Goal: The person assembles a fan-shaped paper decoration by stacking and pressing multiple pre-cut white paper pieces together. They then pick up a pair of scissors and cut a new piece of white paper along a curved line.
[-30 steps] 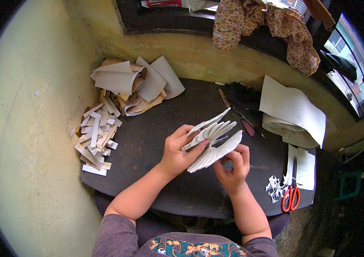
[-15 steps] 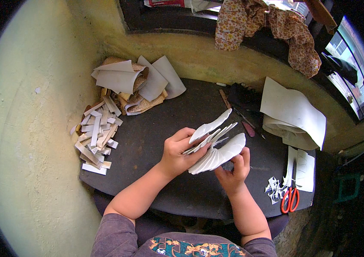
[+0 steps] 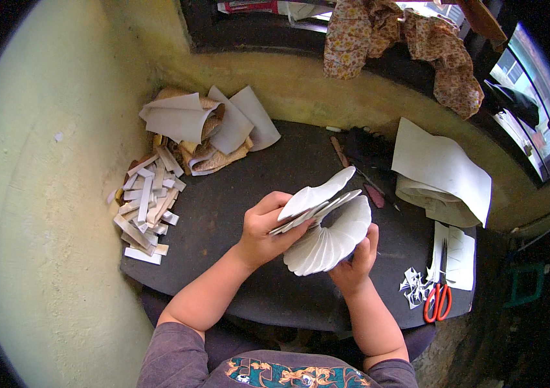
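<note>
Above the middle of the dark table, both my hands hold a stack of thin white petal-shaped pieces (image 3: 330, 241), fanned out in a curve. My left hand (image 3: 265, 226) is closed round the stack's left side, thumb across the front and fingers behind. At the lower right edge, my right hand (image 3: 356, 262) pinches the fanned pieces between thumb and fingers. Several layers lie close together near my left hand, while the right part spreads into a wide ring of overlapping pieces. Some of the right fingers are hidden behind it.
Red-handled scissors (image 3: 439, 302) lie on the table's right beside white scraps (image 3: 413, 288) and a cut white sheet (image 3: 461, 258). A white roll (image 3: 443, 171) stands behind them. At left are a pile of folded strips (image 3: 145, 200) and curled sheets (image 3: 178, 116). Thin tools (image 3: 340, 152) lie at the back.
The fanned pieces have spread wider and turned, so their faces now show as a broad ring. Both hands keep hold and have shifted only slightly.
</note>
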`<state>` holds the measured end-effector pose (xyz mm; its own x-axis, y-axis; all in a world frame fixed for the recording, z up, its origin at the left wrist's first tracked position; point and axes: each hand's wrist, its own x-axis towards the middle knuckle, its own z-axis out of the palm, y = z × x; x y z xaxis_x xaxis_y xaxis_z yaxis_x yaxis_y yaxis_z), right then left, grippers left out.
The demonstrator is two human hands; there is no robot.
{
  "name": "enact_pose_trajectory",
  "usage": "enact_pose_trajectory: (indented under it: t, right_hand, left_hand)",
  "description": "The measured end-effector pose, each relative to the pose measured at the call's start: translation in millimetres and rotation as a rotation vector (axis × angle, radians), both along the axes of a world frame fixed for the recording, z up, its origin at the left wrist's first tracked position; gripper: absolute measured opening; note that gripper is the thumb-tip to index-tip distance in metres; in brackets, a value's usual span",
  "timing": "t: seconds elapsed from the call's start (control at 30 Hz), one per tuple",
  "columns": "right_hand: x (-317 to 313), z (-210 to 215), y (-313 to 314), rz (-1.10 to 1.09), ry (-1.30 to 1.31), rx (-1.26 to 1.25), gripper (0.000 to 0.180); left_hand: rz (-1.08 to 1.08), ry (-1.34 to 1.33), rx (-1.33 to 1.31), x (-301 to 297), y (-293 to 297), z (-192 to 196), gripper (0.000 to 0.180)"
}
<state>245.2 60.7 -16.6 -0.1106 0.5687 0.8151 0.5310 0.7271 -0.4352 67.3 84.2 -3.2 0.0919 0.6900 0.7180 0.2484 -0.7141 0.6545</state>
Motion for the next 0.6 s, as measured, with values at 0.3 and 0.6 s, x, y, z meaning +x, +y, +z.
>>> enact_pose_trajectory:
  t: [0.3,0.6]
  right_hand:
    - [2.0,-12.9,0.2,0.121,0.213,-0.186,0.038]
    - [8.1,-41.2,3.0,0.294,0.586,-0.536,0.036]
  left_hand:
    - [0.016,-0.024,0.033,1.8,-0.4,2.8,0.020]
    - [0.056,-0.149,-0.114,5.2,-3.1,-0.7,0.019]
